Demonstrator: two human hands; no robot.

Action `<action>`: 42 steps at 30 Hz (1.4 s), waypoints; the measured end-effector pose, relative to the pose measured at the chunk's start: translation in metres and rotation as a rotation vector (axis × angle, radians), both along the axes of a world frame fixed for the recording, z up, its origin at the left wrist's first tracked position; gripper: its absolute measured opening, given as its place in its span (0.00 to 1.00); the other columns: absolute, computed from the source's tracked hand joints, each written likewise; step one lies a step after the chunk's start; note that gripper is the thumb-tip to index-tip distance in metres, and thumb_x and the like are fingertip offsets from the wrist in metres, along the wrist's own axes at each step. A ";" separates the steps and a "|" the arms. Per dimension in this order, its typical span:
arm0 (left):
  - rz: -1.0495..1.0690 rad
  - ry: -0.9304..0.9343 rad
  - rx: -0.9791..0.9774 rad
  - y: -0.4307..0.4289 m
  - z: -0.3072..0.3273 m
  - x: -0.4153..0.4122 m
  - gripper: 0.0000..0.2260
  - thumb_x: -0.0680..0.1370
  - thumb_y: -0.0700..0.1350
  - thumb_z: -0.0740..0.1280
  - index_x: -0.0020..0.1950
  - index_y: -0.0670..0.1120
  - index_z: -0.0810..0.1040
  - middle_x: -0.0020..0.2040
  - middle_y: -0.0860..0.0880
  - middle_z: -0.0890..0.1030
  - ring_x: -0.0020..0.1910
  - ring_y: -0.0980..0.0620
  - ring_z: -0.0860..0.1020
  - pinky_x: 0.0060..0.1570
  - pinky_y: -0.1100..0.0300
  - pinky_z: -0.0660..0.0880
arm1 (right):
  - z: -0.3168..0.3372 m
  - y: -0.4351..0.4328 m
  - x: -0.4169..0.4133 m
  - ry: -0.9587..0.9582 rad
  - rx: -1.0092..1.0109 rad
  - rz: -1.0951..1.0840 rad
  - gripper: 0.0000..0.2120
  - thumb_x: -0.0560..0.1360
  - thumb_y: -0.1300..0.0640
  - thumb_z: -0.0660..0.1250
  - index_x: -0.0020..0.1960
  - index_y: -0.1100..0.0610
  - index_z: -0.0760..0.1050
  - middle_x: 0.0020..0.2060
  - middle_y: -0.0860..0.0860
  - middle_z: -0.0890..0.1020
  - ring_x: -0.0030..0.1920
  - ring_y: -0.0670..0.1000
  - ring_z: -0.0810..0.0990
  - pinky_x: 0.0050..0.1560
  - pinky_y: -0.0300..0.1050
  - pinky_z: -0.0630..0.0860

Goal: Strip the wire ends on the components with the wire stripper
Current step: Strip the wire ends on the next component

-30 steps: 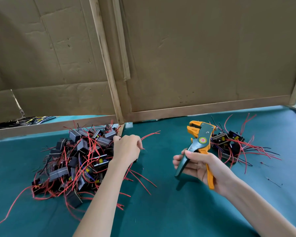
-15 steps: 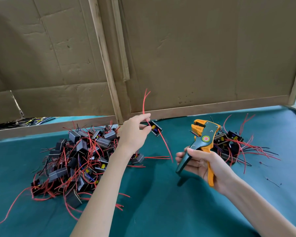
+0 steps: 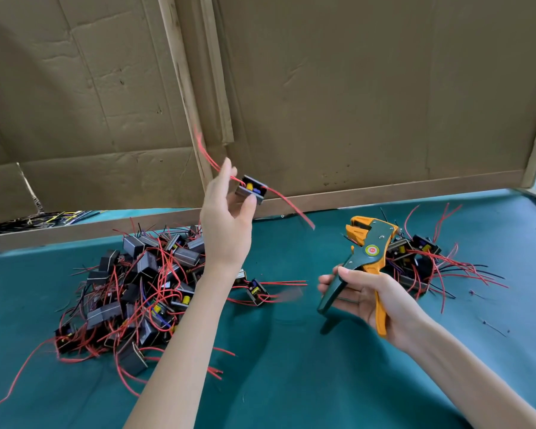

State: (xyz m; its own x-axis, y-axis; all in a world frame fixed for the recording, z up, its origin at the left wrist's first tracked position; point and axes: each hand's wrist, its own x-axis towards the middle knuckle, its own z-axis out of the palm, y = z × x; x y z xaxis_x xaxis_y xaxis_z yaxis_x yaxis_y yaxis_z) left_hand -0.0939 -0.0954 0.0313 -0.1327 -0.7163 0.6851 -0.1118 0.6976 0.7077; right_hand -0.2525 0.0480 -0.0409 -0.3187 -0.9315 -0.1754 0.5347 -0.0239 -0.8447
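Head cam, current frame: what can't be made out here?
- Head view: the red wires on the component pinched by the left hand are motion-blurred; stripped or not, cannot tell.
- Head view: the smaller pile is partly hidden behind the wire stripper; no count possible.
- Head view: the right hand covers part of the stripper's handles.
- Head view: the bundle at far left is cut off by the cardboard wall, too small to identify.

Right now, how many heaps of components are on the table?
2: a large heap at left, a smaller heap behind the wire stripper at right. The left hand holds one component.
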 end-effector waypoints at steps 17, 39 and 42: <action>-0.143 -0.784 0.793 -0.023 -0.014 0.030 0.04 0.74 0.33 0.71 0.42 0.38 0.77 0.40 0.37 0.84 0.42 0.44 0.85 0.45 0.52 0.82 | 0.000 0.001 -0.005 0.019 -0.015 -0.002 0.09 0.65 0.60 0.69 0.43 0.64 0.78 0.45 0.63 0.85 0.44 0.58 0.86 0.39 0.49 0.83; -0.413 -0.830 0.945 -0.024 -0.034 0.033 0.05 0.77 0.37 0.68 0.48 0.39 0.73 0.43 0.42 0.80 0.38 0.49 0.83 0.43 0.59 0.82 | -0.006 -0.002 -0.014 0.077 -0.055 -0.022 0.07 0.67 0.57 0.69 0.35 0.56 0.85 0.46 0.60 0.86 0.48 0.56 0.86 0.42 0.47 0.83; -0.338 -1.030 0.955 -0.018 -0.019 0.040 0.11 0.77 0.41 0.69 0.56 0.41 0.70 0.40 0.41 0.78 0.32 0.50 0.80 0.49 0.54 0.81 | -0.007 -0.002 -0.015 0.082 -0.057 -0.013 0.06 0.67 0.57 0.70 0.35 0.56 0.85 0.46 0.60 0.86 0.47 0.56 0.86 0.42 0.47 0.83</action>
State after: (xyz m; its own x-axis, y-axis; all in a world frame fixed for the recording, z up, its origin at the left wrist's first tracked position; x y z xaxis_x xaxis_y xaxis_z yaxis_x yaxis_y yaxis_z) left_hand -0.0535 -0.1134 0.0121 -0.5157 -0.6721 -0.5313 -0.7784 0.1085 0.6183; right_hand -0.2678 0.0458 -0.0479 -0.3423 -0.9348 -0.0946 0.4630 -0.0802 -0.8827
